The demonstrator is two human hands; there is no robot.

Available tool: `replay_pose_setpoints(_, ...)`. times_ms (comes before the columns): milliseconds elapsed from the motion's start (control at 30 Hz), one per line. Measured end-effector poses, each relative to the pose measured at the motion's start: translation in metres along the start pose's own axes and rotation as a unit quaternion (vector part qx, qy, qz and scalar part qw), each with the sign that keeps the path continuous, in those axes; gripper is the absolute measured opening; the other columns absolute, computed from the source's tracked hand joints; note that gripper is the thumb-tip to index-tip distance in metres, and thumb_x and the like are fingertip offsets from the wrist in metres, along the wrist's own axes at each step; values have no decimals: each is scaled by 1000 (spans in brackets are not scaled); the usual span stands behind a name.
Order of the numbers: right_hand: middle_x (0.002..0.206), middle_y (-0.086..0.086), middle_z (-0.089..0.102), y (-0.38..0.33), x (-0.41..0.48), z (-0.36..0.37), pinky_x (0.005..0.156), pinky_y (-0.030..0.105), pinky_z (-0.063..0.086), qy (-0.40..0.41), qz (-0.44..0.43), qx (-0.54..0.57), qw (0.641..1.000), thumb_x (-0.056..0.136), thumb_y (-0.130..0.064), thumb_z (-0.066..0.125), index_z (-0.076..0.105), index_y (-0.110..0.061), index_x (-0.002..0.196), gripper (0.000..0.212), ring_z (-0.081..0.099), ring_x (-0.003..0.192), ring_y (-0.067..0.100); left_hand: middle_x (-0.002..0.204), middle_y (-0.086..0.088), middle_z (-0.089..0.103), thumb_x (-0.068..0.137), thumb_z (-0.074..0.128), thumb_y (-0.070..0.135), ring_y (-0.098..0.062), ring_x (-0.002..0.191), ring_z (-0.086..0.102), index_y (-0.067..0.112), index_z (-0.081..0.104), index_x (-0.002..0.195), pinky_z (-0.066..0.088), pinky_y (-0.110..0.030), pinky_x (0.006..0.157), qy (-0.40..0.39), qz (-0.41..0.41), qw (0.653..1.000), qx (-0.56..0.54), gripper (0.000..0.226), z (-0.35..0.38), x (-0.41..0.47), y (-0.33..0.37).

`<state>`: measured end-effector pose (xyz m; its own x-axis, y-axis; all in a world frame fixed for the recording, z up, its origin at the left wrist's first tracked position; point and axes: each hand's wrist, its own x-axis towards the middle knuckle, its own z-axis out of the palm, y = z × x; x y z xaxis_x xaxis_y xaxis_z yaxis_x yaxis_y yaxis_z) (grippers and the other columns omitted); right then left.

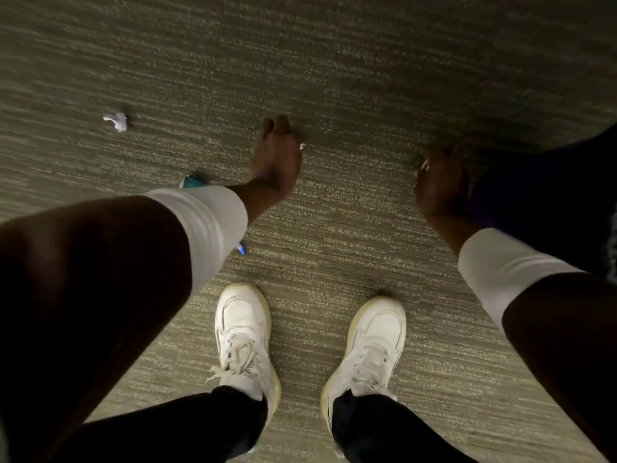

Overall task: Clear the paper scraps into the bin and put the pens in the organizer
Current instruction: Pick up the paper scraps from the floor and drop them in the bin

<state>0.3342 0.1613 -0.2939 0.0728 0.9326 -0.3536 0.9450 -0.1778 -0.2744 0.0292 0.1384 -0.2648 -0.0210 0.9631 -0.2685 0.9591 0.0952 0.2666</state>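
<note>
Left hand [277, 155] and right hand [440, 185]: grip cannot be told. One scrap [117, 121] lies well left of the left hand on open carpet [334, 78]. One pen [192, 181] lies under its sleeve [207, 222].

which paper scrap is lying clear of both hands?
The crumpled white scrap far left on the carpet. One white bit sits at the left hand, another at the right hand; whether held is too blurred to tell.

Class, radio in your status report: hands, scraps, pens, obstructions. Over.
Left hand, right hand low over carpet, grips unclear. Crumpled paper scrap loose, far left. Blue pen partly hidden under left sleeve.
</note>
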Motion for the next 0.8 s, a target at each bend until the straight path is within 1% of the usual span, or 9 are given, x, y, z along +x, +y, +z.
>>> replay_pose_setpoints(100, 131, 26, 59, -6, -13, -6, 86, 39, 37, -11, 20, 12, 1000, 95, -10, 61, 63, 0, 128, 34, 57, 120, 46, 133, -17, 57, 96, 50, -1, -37, 126, 52, 8, 71, 126, 42, -41, 106, -15, -24, 999, -14, 37, -10, -23, 11)
replay_pose_setpoints(167, 128, 27, 59, -15, -38, -16, 90, 38, 44, -33, 37, 32, 998, 92, -6, 62, 65, 1, 121, 30, 57, 118, 44, 131, -16, 58, 95, 53, 0, -35, 125, 52, 7, 73, 122, 43, -41, 106, -38, -24, 998, -31, 34, -20, -43, 22)
replay_pose_setpoints(233, 121, 24, 60, -26, -70, -29, 95, 45, 50, -43, 29, 40, 998, 88, -4, 63, 66, -1, 110, 22, 59, 112, 40, 129, -15, 60, 94, 57, 4, -34, 123, 54, 9, 75, 119, 41, -39, 108, -51, -13, 998, -42, 31, -32, -60, 31)
replay_pose_setpoints(367, 114, 15, 66, -50, -129, -71, 88, 33, 47, -36, -6, 57, 998, 89, -13, 68, 70, -12, 106, 18, 64, 103, 31, 124, -17, 63, 93, 62, 6, -38, 119, 56, 9, 77, 116, 41, -40, 102, -49, -33, 995, -81, 28, -71, -94, 63)
replay_pose_setpoints(433, 111, 14, 67, -61, -154, -97, 80, 26, 46, -22, -8, 95, 995, 87, -10, 73, 73, -13, 104, 18, 68, 93, 29, 125, -14, 64, 94, 63, 6, -35, 121, 56, 11, 78, 118, 42, -38, 104, -56, -49, 991, -108, 29, -95, -108, 85)
replay_pose_setpoints(500, 106, 15, 69, -71, -176, -124, 76, 21, 42, -18, -21, 130, 991, 83, -5, 75, 73, -12, 101, 20, 68, 88, 27, 120, -16, 67, 92, 64, 5, -36, 117, 59, 9, 79, 114, 43, -39, 105, -52, -44, 988, -136, 27, -118, -121, 108)
replay_pose_setpoints(600, 105, 11, 69, -81, -199, -166, 75, 22, 43, -11, -9, 142, 990, 81, -5, 79, 74, -17, 100, 23, 69, 86, 26, 111, -18, 71, 87, 67, 2, -37, 108, 65, 5, 80, 105, 48, -38, 99, -18, -46, 985, -165, 22, -152, -135, 144)
replay_pose_setpoints(700, 110, 10, 69, -80, -214, -206, 74, 11, 33, -1, 13, 153, 988, 82, -9, 81, 74, -19, 107, 28, 69, 89, 24, 114, -15, 70, 89, 67, 7, -33, 109, 65, 8, 80, 111, 51, -39, 97, -28, -50, 984, -167, 25, -181, -143, 181)
replay_pose_setpoints(800, 111, 11, 70, -69, -226, -240, 73, 13, 29, 14, 39, 148, 988, 83, -11, 81, 74, -18, 111, 30, 68, 94, 27, 111, -14, 70, 88, 71, 6, -31, 103, 67, 9, 80, 110, 57, -41, 92, -27, -46, 978, -200, 23, -202, -148, 214)
